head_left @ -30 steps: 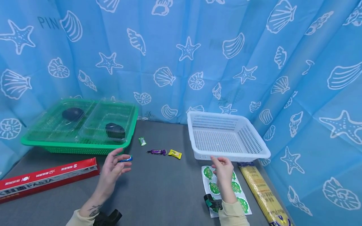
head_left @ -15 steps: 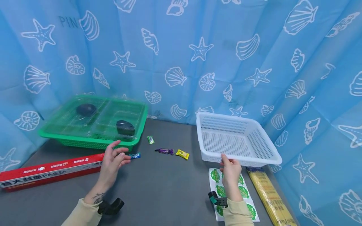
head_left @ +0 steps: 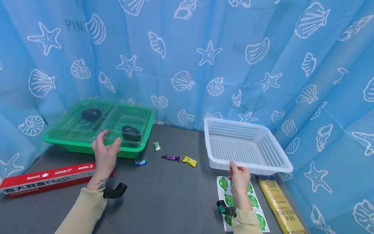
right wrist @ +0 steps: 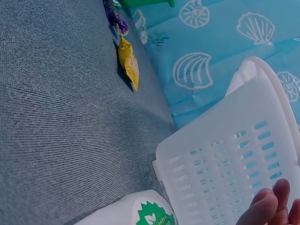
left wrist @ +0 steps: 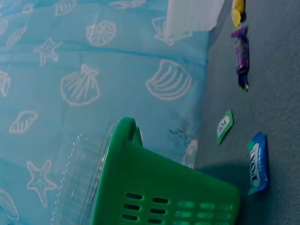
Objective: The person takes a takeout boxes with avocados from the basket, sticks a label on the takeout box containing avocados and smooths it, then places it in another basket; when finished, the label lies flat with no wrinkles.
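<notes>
My left hand [head_left: 105,151] is at the front rim of the green basket [head_left: 79,148], its thumb apart from the fingers and nothing between them. Clear plastic containers [head_left: 115,118] lie in that basket, with a dark rounded object [head_left: 91,114] and a dark angular object [head_left: 131,133] showing there. At the near rim of the white basket [head_left: 217,162], my right hand [head_left: 240,182] has its fingertips raised, loosely bent and holding nothing. Below that hand lies a sheet of green round stickers [head_left: 229,199]. The left wrist view shows the green basket's side [left wrist: 159,187] without the hand.
Blue [head_left: 140,162], green [head_left: 156,146], purple [head_left: 171,158] and yellow [head_left: 190,161] wrapped candies lie mid-table. A red pasta box [head_left: 49,180] is at the left, a yellow pasta packet [head_left: 280,204] at the right. A blue shell-print curtain [head_left: 187,65] hangs behind.
My left hand has moved left and forward, from near the blue candy to the green basket's front rim. The right hand stays by the white basket. The head view has shifted left.
</notes>
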A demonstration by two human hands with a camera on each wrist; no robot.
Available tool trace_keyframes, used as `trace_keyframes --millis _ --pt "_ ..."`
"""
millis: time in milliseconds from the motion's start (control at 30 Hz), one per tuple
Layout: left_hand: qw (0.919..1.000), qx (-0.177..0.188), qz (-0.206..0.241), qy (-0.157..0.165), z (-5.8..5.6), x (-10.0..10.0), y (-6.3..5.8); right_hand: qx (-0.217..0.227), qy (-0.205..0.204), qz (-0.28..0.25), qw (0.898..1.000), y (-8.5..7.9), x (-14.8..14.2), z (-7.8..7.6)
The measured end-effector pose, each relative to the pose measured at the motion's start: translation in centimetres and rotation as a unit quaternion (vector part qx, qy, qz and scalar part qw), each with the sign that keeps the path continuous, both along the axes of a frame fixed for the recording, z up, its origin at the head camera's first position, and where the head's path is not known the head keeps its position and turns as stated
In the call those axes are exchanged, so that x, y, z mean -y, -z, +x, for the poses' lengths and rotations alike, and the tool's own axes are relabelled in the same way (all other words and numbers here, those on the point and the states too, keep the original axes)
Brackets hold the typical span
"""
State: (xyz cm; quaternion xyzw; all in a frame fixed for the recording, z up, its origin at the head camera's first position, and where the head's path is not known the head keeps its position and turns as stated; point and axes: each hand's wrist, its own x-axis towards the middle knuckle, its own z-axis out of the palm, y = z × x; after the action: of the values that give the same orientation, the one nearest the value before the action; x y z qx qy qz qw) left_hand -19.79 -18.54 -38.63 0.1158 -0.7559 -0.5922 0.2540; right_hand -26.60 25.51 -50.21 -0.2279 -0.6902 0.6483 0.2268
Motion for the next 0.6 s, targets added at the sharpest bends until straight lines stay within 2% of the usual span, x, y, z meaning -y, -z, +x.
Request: trace_keyframes --millis 233,433,600 --pt "0.9991 0.032 0.004 -0.028 -1.0 0.3 -0.4 0.008 0.006 0.012 1.0 -0.4 0.2 0.2" --pt "0.9953 0.094 -0.004 -0.025 -1.1 0.4 -1.3 -0.01 0.003 0.011 1.0 0.0 0.1 0.1" --pt "0.9947 0.101 0.006 -0.022 -1.4 0.5 -1.6 -0.006 0.005 0.019 1.0 -0.4 0.3 0.3"
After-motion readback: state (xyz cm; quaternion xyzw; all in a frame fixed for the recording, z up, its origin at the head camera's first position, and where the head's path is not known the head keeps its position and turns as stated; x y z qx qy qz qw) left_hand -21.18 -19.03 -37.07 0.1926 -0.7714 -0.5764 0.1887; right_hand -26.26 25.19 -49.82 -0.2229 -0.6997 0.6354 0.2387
